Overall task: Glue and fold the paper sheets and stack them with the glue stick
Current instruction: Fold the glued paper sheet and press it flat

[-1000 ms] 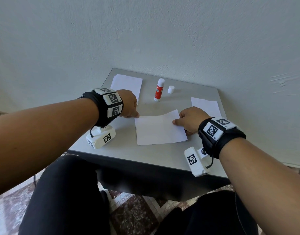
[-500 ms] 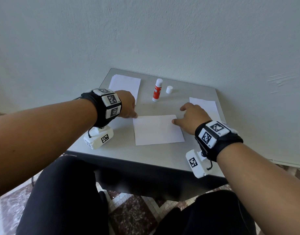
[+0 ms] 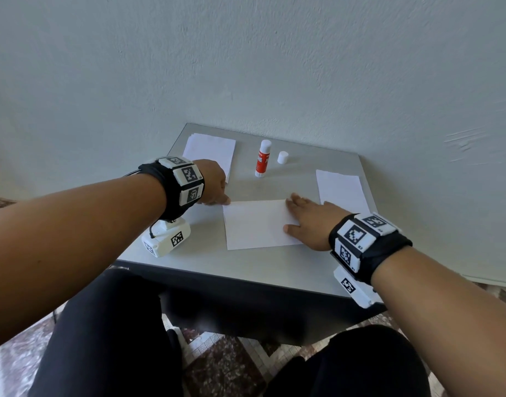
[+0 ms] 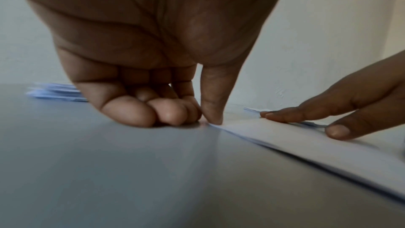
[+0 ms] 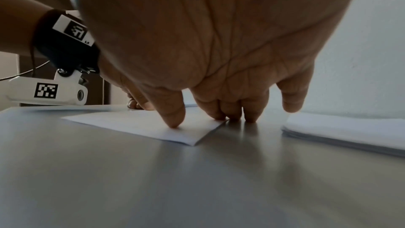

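A folded sheet of white paper (image 3: 260, 224) lies flat in the middle of the grey desk (image 3: 246, 270). Both hands are on it.

The left hand (image 3: 213, 183) is at the far left corner of the paper. In the left wrist view its thumb tip pushes down on that corner. The other fingers (image 4: 129, 110) are curled under the palm and rest on the desk just beside the paper. They hold nothing.

The right hand (image 3: 309, 220) lies flat on the right side of the paper. Its fingers are straight and a bit spread. In the right wrist view the thumb tip presses on the paper, and the fingertips (image 5: 233, 110) touch down by the far right corner. This hand grips nothing, it only presses.

The glue stick (image 3: 263, 159) stands upright at the back of the desk, well apart from both hands. It is red with a white top. Its small white cap (image 3: 282, 157) stands just beside it on the right.

A pile of white sheets (image 3: 210, 150) lies at the back left of the desk, partly behind the left hand. Another pile of white paper (image 3: 342, 186) lies on the right side of the desk, near the right hand.

Each wrist has a black band with white blocks that have black square marks on them
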